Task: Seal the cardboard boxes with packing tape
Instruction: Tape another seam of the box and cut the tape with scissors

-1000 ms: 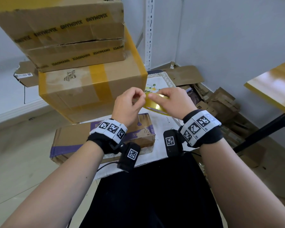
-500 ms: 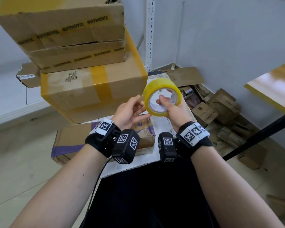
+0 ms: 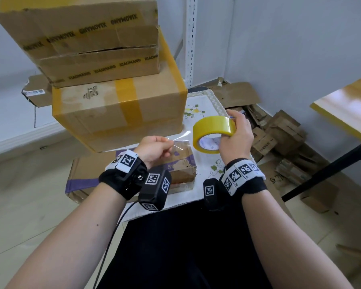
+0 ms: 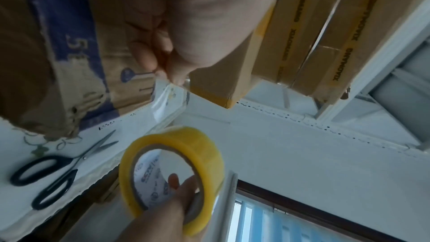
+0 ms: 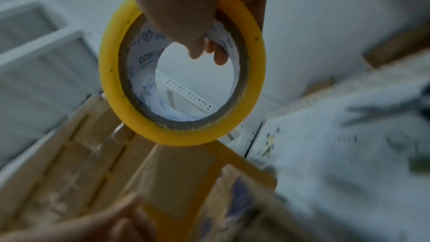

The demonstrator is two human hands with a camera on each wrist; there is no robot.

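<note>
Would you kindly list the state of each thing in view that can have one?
Tape roll: held up by right hand, thumb through the core.
Tape strip: pulled out from the roll, end pinched by left hand.
Flat box: lying on the table, purple-printed, edge torn.
Taped box: sealed with yellow tape.
Top boxes: stacked on it.
Scissors: lying slightly open.

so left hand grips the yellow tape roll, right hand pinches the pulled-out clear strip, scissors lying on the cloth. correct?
Hands are swapped: head view shows the right hand gripping the yellow tape roll, left hand pinching the clear strip. Black-handled scissors do lie on the cloth.
</note>
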